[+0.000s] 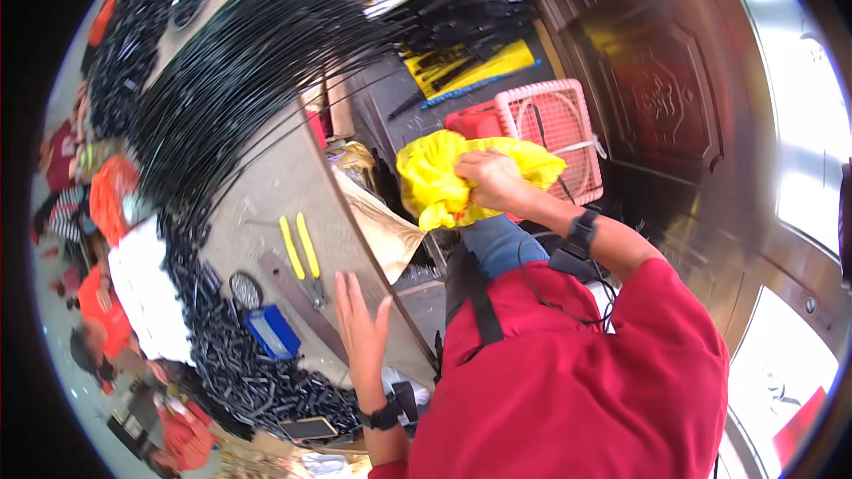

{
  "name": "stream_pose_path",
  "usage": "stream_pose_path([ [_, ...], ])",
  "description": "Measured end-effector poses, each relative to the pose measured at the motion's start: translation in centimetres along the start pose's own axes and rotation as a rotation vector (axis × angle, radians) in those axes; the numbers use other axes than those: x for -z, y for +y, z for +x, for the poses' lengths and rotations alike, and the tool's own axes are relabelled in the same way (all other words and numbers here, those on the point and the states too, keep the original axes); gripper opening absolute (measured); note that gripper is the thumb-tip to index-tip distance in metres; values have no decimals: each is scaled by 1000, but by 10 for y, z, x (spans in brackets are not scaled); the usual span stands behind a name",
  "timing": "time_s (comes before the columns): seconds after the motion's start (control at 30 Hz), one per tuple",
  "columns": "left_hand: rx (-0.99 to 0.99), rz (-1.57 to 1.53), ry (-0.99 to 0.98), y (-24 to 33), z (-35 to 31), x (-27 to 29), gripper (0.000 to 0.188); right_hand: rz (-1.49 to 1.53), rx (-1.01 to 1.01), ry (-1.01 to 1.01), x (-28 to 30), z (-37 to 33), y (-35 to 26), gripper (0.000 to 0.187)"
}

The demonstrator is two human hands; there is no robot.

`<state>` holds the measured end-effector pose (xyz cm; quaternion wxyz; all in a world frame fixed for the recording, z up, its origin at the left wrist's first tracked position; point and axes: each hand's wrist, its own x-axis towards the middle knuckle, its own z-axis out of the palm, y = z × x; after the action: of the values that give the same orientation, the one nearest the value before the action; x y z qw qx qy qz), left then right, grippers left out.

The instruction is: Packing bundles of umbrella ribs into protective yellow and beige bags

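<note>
Yellow plastic bag (444, 179) is the item in hand and serves as the reference point for all positions below. It hangs crumpled just off the edge of the tabletop (266, 186), above the person's blue-trousered knee. The right hand (493, 179) is clenched on the bag's upper part, fingers (470, 168) dug into the bunched film; a black wrist device sits further up that forearm.

Immediately behind the bag stands a pink plastic stool (555, 129) with a mesh seat, touching or nearly touching the bag's far side. Beyond the stool, a yellow sheet (484, 66) carries black strips.

To the left of the bag lies the tabletop. The left hand (362, 324) rests flat near its near edge, fingers released and extended, holding nothing. Just left of that hand lie yellow-handled pliers (302, 253) and a flat metal bar (297, 302). Further left are a blue box (273, 333) and a heap of small black parts (222, 355).

A large bundle of black wires (240, 71) fans across the far-left portion of the tabletop, well apart from the bag.

Other people in orange and red clothing are at the far left rim.
</note>
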<state>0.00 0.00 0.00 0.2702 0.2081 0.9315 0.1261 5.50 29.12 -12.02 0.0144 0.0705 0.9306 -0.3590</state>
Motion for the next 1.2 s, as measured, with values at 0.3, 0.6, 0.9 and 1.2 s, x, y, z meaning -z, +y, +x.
stream_pose_path([
  [0.3, 20, -87, -153, -3, 16, -11, 63, 26, 43, -118, -144, 65, 68, 19],
  [0.6, 139, -123, -152, -4, 20, -6, 57, -88, 103, -62, -295, 163, 88, 6],
  [0.9, 144, -194, -75, -8, 17, -13, 50, -124, 261, 133, -338, 221, -1, 15],
  [1.2, 46, -305, -63, -12, 15, -14, 57, -154, 424, -910, -208, 67, 71, 14],
])
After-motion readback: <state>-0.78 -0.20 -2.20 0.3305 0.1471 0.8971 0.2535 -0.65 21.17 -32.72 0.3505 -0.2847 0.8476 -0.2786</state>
